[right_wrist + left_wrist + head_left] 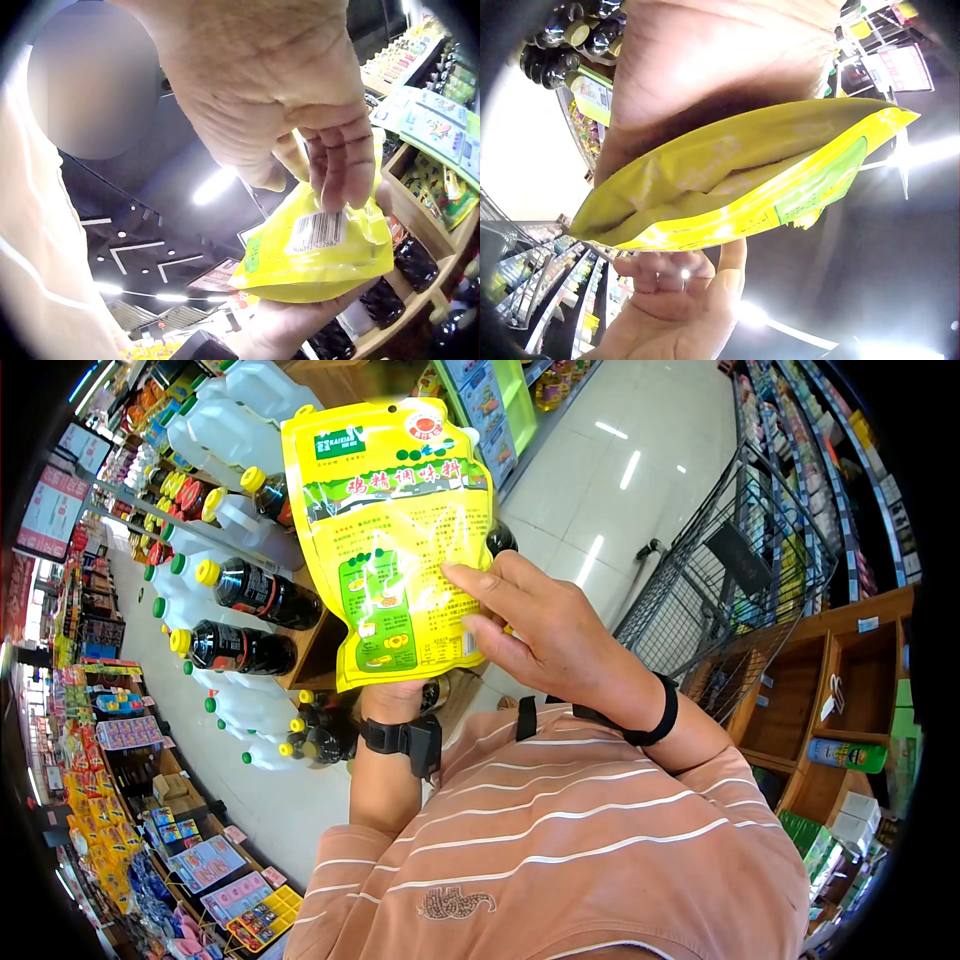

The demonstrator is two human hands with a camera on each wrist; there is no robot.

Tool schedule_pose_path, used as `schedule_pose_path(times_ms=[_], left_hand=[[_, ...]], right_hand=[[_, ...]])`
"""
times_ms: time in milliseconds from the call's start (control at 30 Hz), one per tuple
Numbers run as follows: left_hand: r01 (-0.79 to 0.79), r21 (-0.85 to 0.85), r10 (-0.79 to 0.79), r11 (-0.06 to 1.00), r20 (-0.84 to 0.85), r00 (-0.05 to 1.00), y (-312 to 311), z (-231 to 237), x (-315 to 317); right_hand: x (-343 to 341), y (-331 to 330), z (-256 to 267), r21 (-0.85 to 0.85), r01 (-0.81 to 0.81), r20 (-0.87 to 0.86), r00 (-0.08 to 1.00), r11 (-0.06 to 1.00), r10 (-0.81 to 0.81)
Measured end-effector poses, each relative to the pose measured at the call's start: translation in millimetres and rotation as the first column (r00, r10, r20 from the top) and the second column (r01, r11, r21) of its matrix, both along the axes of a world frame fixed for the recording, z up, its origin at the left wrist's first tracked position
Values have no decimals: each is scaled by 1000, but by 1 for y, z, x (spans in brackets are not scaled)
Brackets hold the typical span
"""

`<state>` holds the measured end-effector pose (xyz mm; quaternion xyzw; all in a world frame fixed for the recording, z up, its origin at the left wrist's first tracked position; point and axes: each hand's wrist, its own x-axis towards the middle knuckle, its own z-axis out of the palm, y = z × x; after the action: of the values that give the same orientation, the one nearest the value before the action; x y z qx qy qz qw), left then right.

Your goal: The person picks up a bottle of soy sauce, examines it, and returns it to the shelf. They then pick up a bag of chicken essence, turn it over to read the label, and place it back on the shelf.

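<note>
A yellow bag of chicken seasoning [400, 540], with green panels and printed text, is held up before the chest in the head view. My left hand [720, 60] holds it from behind and below, and the bag hides most of that hand's fingers. At the bag's right side, my right hand [545, 615] touches the printed face with an extended index finger. In the right wrist view, the loosely bent fingers of that hand rest against the bag near a white barcode label [316, 231].
Dark bottles with yellow caps [265, 592] and large clear jugs [225, 430] line the shelf at left. A wire shopping cart [720, 560] stands at right on the tiled floor [610, 450]. Wooden shelving [790, 700] holds a green can [847, 754].
</note>
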<state>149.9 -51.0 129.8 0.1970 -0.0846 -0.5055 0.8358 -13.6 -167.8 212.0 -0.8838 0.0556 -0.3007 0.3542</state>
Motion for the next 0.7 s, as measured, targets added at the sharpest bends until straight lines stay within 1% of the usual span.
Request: schedule_pose_path(times_ms=[67,167,267,367,467,533,567,600,667,700], left_hand=[[17,-65,-19,998,-26,999,1,2,1],[-1,-54,3,999,27,1000,3,3,1],[-22,-20,22,1000,-5,1000,4,0,10],[-153,50,138,987,226,964,0,11,6],[-143,72,112,987,324,939,-2,28,6],[-184,193,72,964,477,876,-3,50,1],[-68,199,-26,978,434,901,-3,52,5],[-129,264,-32,956,530,847,-6,54,6],[-265,349,-54,899,689,723,-13,47,10],[-360,294,-32,885,812,582,-18,45,8]], right_hand=[[1,2,1,-10,9,-33,999,1000,-10],[2,0,-1,-26,17,-21,1000,1000,-18],[4,-3,0,26,7,-56,998,1000,-6],[6,-10,-1,154,-53,-103,992,987,69],[12,-20,-2,199,-115,-129,981,973,143],[18,-25,-6,386,-160,-151,960,908,234],[22,-28,-8,475,-174,-156,948,862,277],[26,-30,-10,585,-215,-95,939,782,330],[33,-36,-15,766,-283,32,913,577,406],[35,-39,-18,807,-275,37,907,523,420]])
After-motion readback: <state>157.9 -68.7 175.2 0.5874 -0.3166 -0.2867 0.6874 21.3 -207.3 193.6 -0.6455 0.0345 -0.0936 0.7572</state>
